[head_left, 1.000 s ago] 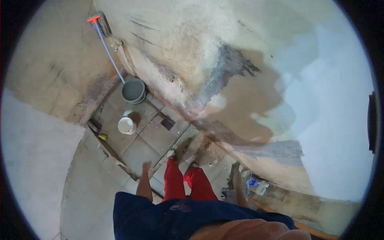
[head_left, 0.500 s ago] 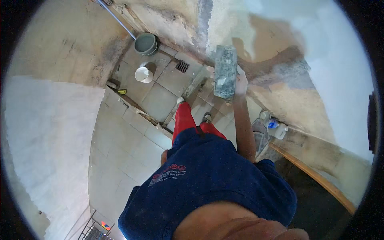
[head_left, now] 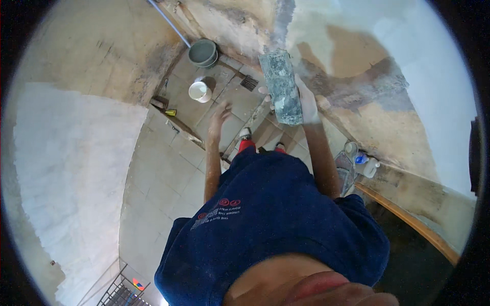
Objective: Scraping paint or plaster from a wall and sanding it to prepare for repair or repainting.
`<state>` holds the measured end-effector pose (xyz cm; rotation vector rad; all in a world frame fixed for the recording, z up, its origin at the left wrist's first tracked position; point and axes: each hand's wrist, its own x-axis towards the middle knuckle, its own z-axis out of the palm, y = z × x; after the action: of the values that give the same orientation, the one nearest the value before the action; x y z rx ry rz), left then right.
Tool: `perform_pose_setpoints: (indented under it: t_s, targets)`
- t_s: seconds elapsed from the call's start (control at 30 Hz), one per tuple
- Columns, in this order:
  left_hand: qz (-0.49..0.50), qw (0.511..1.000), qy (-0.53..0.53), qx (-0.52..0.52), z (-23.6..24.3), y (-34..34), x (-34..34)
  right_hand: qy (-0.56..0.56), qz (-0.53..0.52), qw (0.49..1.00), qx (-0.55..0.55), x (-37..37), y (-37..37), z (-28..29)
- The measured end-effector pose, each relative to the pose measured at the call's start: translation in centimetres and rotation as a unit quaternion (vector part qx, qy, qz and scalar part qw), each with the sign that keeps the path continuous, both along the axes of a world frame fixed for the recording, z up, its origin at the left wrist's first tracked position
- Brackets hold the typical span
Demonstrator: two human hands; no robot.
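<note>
My right hand [head_left: 308,104] holds a rectangular grey-green board [head_left: 282,86] smeared with pale plaster, like a plastering float, up in front of the stained wall. Pale dust coats this hand; its fingertips show past the board's left edge, and the rest of the grip is hidden underneath. Out to the left, my left hand [head_left: 219,118] is raised over the floor tiles with its fingers loosely apart and nothing in it. The white bucket [head_left: 199,92] on the floor is the nearest thing to it.
A grey tub [head_left: 202,53] stands in the far corner beside a blue pole [head_left: 171,23]. Near the white bucket lies a floor drain [head_left: 249,83]. A low ledge with a yellow object [head_left: 171,112] crosses the floor. A white jug [head_left: 371,168] stands by the right wall.
My left hand has come up into view from beside my body. The board in my right hand has tilted, its top leaning left. The whole view has shifted slightly.
</note>
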<state>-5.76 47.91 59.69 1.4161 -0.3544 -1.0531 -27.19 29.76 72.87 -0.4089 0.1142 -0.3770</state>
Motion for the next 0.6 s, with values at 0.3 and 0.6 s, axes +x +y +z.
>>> perform_pose_setpoints:
  t_s: [0.3, 0.6]
  targets:
    - [-0.162, 0.978, -0.125, -0.030, 13.9, -10.1, -6.0, 0.184, -0.029, 0.980, -0.064, 0.9, -1.1, -2.7]
    - [-0.097, 0.607, 0.786, -0.070, 4.8, -11.8, -1.4, 0.237, -0.148, 0.924, -0.261, -1.7, 4.4, -3.9]
